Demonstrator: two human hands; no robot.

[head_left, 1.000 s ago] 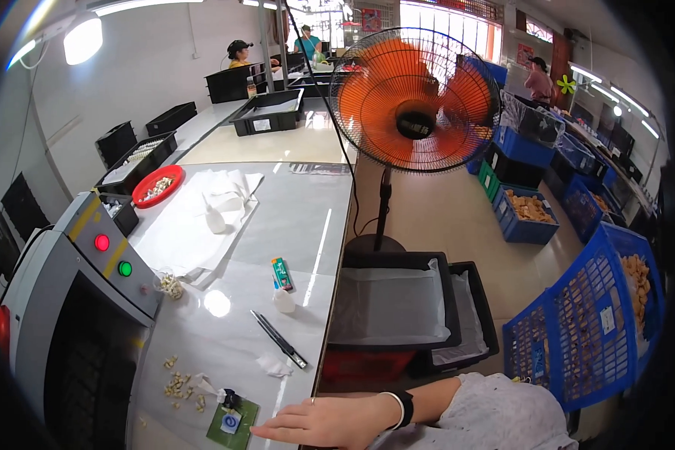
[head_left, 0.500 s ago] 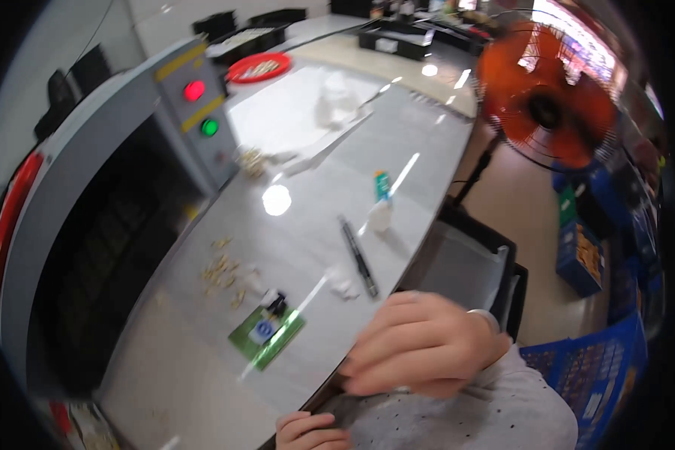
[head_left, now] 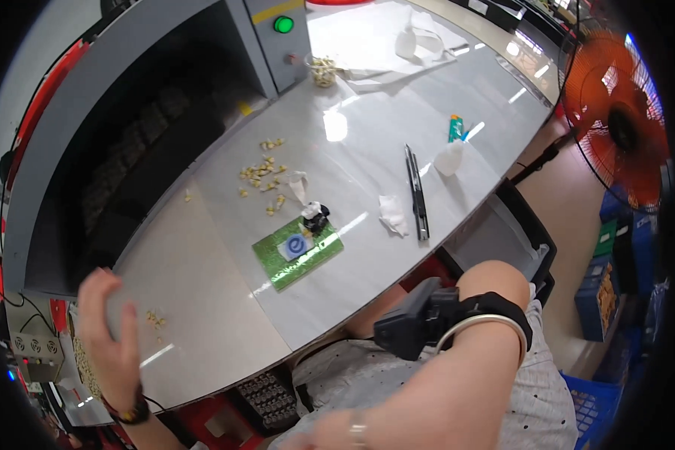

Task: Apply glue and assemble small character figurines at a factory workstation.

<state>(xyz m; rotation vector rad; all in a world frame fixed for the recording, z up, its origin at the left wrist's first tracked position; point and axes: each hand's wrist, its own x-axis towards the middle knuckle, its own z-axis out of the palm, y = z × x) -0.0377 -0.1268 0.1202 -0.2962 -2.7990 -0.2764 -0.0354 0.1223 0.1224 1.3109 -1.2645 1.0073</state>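
The person's left hand [head_left: 111, 341], half a second earlier tucked low by the lap, had come up over the tabletop [head_left: 214, 319] near the grey machine [head_left: 279, 60], its fingers spread and, so far as the blur showed, around nothing. Just to the right of those fingers lay a small cluster of pale yellow pieces [head_left: 156, 319]. The right hand [head_left: 416, 397] had left its place at the table's front edge and pulled in close to the body — its fingers were blurred, and I could not tell whether they gripped anything. Between the hands but farther off sat a green pad [head_left: 300, 262], a black lump [head_left: 317, 219] on its far corner and a looser scatter of pieces [head_left: 261, 172] beyond. Neither hand touched pad or pieces, so handling seemed paused.
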